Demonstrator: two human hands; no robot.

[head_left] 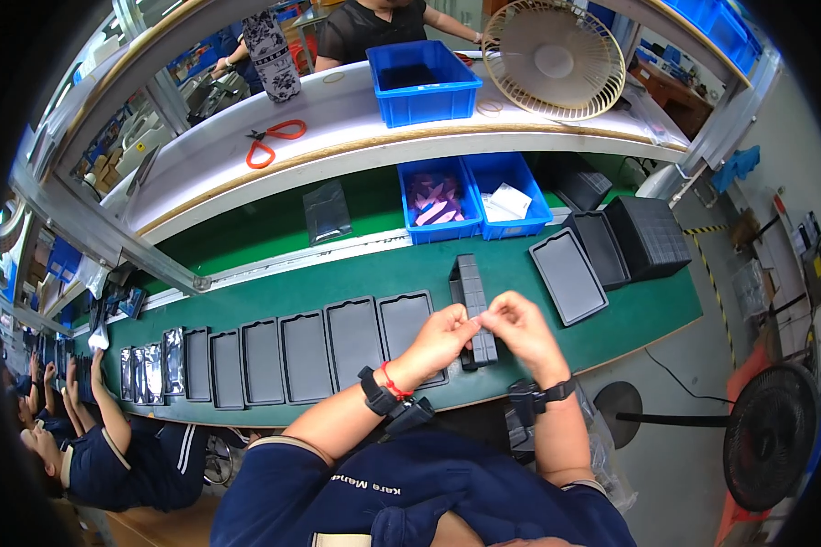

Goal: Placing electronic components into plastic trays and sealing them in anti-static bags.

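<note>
A short stack of dark grey plastic trays (468, 278) lies on the green table in front of me, its edges facing up. Over this stack my left hand (440, 341) and my right hand (523, 330) come together, thumbs and fingertips pinched close to each other. Whatever lies between the fingertips is too small or hidden to name. Left of my left hand, a row of shallow grey trays (352, 339) lies flat, side by side, the nearest one (405, 321) partly behind my wrist. A single tray (568, 276) rests at an angle to the right of my right hand.
Tall tray stacks (646, 239) stand at the back right. Blue bins with purple packets (440, 228) and white packets (506, 202) sit under a shelf carrying red-handled scissors (261, 150), a blue bin (424, 87) and a fan (555, 62). Co-workers sit left; a black fan (766, 438) stands right.
</note>
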